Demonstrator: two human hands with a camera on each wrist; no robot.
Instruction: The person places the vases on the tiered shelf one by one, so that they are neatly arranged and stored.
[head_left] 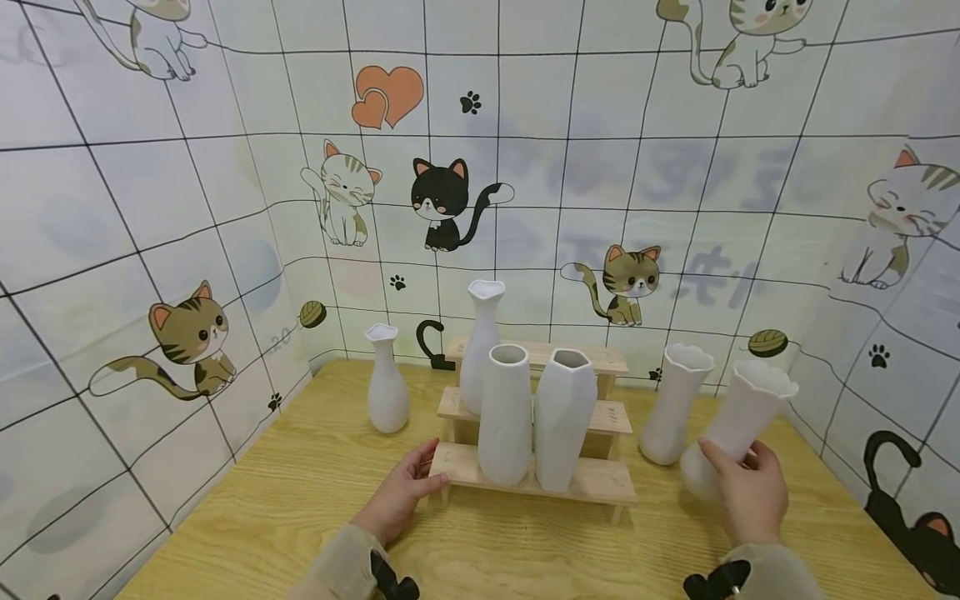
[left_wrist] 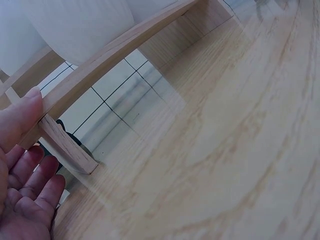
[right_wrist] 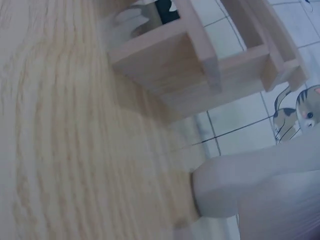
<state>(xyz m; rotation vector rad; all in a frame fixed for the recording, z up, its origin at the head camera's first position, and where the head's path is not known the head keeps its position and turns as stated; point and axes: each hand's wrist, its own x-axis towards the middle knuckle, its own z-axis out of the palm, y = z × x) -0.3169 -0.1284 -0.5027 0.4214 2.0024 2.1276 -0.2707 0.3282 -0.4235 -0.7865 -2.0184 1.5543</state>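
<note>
Taking the wooden stand (head_left: 609, 481) as landmark. Judging the step in hand as bracing the stand while managing a single vase. Advising holding the stand lightly at its left end, without lifting or dragging it over the table (head_left: 300, 500), to avoid rocking the tall narrow-necked vase (head_left: 480, 333) on its middle step, plus the faceted vase (head_left: 566, 417) and round-mouthed vase (head_left: 506, 417) on its lowest. Advising gripping the scalloped vase (head_left: 742, 408) low round the body, righting it before loosening any hold, and steering clear of the wavy-rimmed vase (head_left: 670, 408) just beside it. Favouring even finger pressure over hard squeezing, suspecting a smooth, slippery surface.

Turning to positions: locating the scalloped vase right of the stand, beyond the wavy-rimmed vase, leaning away from the stand at the top. Not being able to tell about contact between its base and the table. Noting also a small slim-necked vase (head_left: 387, 392) left of the stand. Grasping the scalloped vase with the right hand (head_left: 753, 492), right of the stand. Gripping the lowest step at the stand's left end with the left hand (head_left: 400, 492), well apart from the scalloped vase.
</note>
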